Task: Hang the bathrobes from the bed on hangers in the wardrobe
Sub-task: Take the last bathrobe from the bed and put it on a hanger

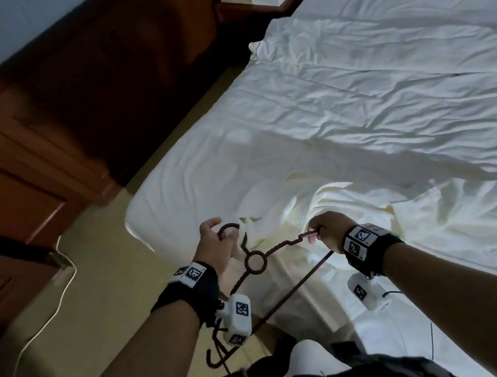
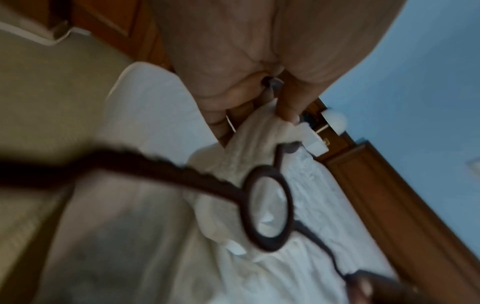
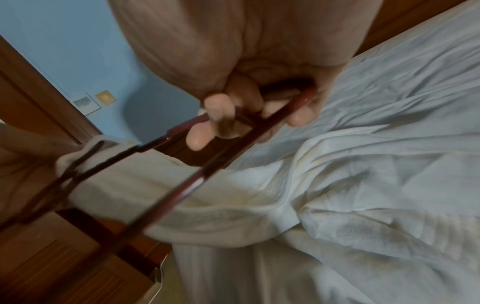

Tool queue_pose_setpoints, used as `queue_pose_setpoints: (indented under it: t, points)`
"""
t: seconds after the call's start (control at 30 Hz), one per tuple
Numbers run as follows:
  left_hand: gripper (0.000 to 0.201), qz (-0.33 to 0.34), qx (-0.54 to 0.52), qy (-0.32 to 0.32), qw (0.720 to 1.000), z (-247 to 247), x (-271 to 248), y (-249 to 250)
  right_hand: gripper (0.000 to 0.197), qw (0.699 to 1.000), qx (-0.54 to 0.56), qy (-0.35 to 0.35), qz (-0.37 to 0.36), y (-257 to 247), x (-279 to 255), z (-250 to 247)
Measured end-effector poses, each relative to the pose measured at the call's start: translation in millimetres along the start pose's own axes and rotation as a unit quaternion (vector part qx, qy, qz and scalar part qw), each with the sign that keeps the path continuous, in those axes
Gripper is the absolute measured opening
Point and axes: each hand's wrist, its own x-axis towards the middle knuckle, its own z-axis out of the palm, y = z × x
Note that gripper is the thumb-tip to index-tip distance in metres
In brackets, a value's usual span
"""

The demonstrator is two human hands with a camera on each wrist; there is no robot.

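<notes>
White robe [image 1: 307, 209] is still on the bed [image 1: 355, 95], pinched with the hanger [image 1: 254, 262] hook by the left hand [image 1: 216, 240]; right hand [image 1: 325, 228] grips its end; hanging remains.

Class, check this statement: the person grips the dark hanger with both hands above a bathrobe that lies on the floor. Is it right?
Not quite. The bathrobe lies on the bed, not the floor, as the head view shows. The left hand and right hand do grip the hanger.

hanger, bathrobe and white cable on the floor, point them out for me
hanger [image 1: 254, 262]: head view, rim of its centre ring.
bathrobe [image 1: 331, 205]: head view, bunched folds on the bed.
white cable [image 1: 54, 299]: head view, mid-run on the floor.
</notes>
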Motion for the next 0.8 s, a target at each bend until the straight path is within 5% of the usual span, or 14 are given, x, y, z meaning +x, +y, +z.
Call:
queue_pose_setpoints:
  t: [0.1, 0.23, 0.4, 0.47, 0.67, 0.73, 0.8]
  points:
    - [0.053, -0.005, 0.033, -0.038, 0.999, -8, -6, -9, 0.023, 0.999, -0.018, 0.027, 0.019, -8, 16, -9]
    - [0.009, 0.003, 0.085, -0.12, 0.989, -5, -14, -30, 0.013, 0.994, -0.099, 0.05, -0.007, -28, 33, -29]
    - [0.061, 0.003, 0.225, -0.185, 0.957, 0, -7, -53, 0.013, 0.983, -0.153, 0.079, -0.069, -69, 56, -50]
    - [0.054, 0.003, 0.21, -0.183, 0.96, 3, -1, -55, 0.013, 0.981, -0.154, 0.082, -0.087, -86, 67, -57]
    - [0.049, 0.048, 0.103, -0.095, 0.989, -7, 20, -61, 0.03, 0.979, -0.064, 0.131, -0.144, -116, 110, -47]
    - [0.036, 0.041, 0.013, -0.022, 0.999, -20, 28, -59, 0.046, 0.97, 0.02, 0.215, -0.115, -114, 125, -41]
    - [0.034, 0.024, -0.059, 0.06, 0.996, -35, 35, -57, 0.064, 0.975, 0.07, 0.207, -0.045, -103, 136, -31]
